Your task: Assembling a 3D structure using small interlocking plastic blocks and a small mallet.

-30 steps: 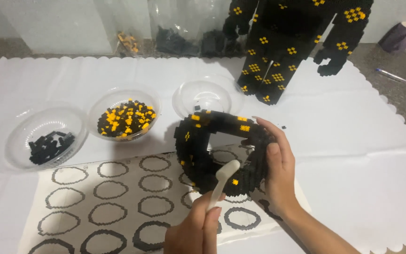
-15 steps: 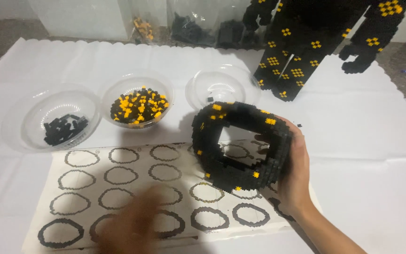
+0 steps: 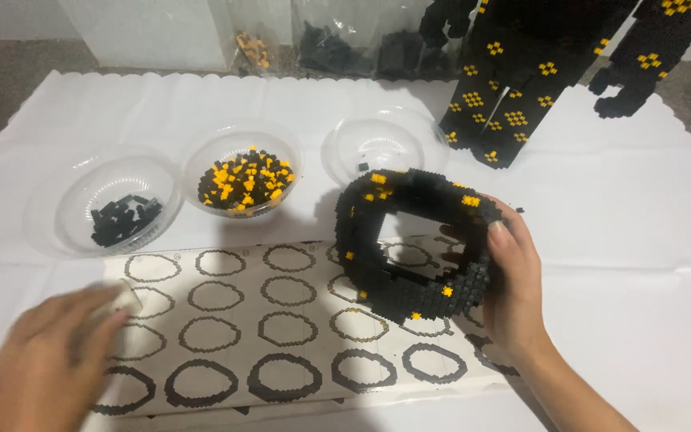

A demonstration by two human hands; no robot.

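While the right hand (image 3: pixel 513 288) curls its fingers around the outer wall of a black brick ring (image 3: pixel 413 240) flecked with orange at centre frame, the blurred left hand (image 3: pixel 45 364) at lower left loosely covers a small white object (image 3: pixel 125 298); its grip cannot be told. Beneath lies a sheet of printed rings (image 3: pixel 281 328). Upper left, three clear bowls: black bricks (image 3: pixel 124 218), mixed orange-and-black bricks (image 3: pixel 245 180), one stray black piece (image 3: pixel 364 166).

Right hand (image 3: pixel 513 280) raised, fingers curled in grip; left hand (image 3: pixel 45 364) low, palm down, blurred.
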